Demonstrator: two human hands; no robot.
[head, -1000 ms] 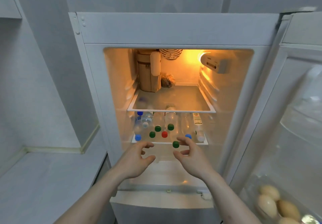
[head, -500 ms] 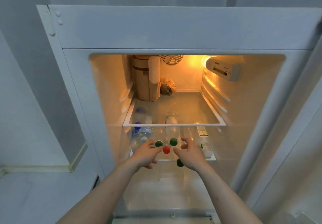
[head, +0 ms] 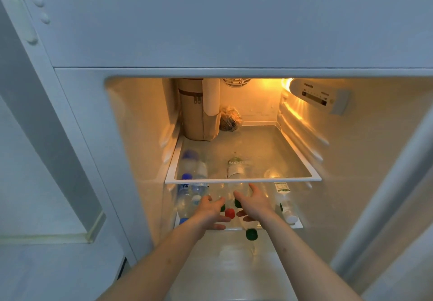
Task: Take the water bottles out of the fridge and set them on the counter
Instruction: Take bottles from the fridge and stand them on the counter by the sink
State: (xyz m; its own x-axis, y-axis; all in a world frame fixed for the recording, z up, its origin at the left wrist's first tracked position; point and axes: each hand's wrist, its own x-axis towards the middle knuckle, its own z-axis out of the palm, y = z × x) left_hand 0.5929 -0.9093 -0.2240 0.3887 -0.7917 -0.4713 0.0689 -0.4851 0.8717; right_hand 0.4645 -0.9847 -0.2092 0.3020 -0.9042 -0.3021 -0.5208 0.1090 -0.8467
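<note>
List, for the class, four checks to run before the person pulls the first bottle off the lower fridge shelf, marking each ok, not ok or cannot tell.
1. Fridge open, lower shelf reachable: ok.
2. Both hands at the bottles: left hand and right hand are on the shelf: ok.
3. Firm hold on a bottle: fingers spread, none clearly wrapped: not ok.
4. Upper glass shelf clears the hands: ok.
5. Green-capped bottle overhanging the shelf edge, stable: cannot tell.
6. Counter space free: cannot tell.

Left arm: bare forearm reaching forward from lower left toward centre.
Left hand (head: 212, 209): palm turned inward, fingers loosely spread, thumb low.
Right arm: bare forearm reaching forward from lower right.
Right hand (head: 254, 204): palm facing the left hand, fingers extended forward, close beside it, not touching.
</note>
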